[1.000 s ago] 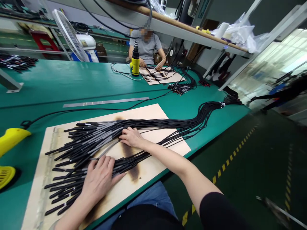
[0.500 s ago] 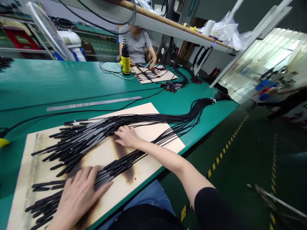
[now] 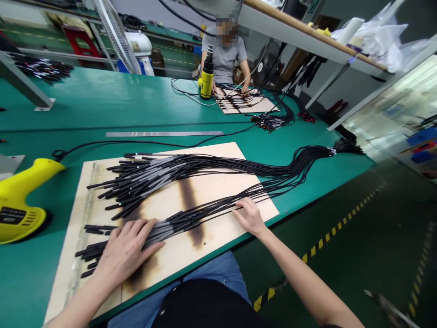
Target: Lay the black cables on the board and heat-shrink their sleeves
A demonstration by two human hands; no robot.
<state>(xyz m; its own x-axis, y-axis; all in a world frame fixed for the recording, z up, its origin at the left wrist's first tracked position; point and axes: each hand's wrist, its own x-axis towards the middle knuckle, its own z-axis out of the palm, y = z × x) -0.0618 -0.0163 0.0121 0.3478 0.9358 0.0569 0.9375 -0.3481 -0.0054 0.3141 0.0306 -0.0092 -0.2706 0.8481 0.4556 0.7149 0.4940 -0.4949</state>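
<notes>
A scorched wooden board (image 3: 218, 180) lies on the green table (image 3: 102, 100) in front of me. Several black cables with grey and black sleeved ends lie on it in two groups: a far bundle (image 3: 146, 175) and a near bundle (image 3: 177, 223). My left hand (image 3: 124, 250) rests flat, fingers spread, on the sleeved ends of the near bundle. My right hand (image 3: 250, 216) presses the thin wires of that same bundle near the board's right front corner. The wires gather and trail off to the right (image 3: 307, 157).
A yellow heat gun (image 3: 20, 200) lies left of the board, its cord running behind it. A steel ruler (image 3: 164, 134) lies beyond the board. Across the table a person in grey works at another board (image 3: 246, 102) beside an upright yellow heat gun (image 3: 206, 79). A fan (image 3: 118, 38) stands behind.
My right hand has left the far bundle and moved toward me onto the near bundle's wires. The near bundle now lies apart from the far one. My left hand stays on the sleeved ends.
</notes>
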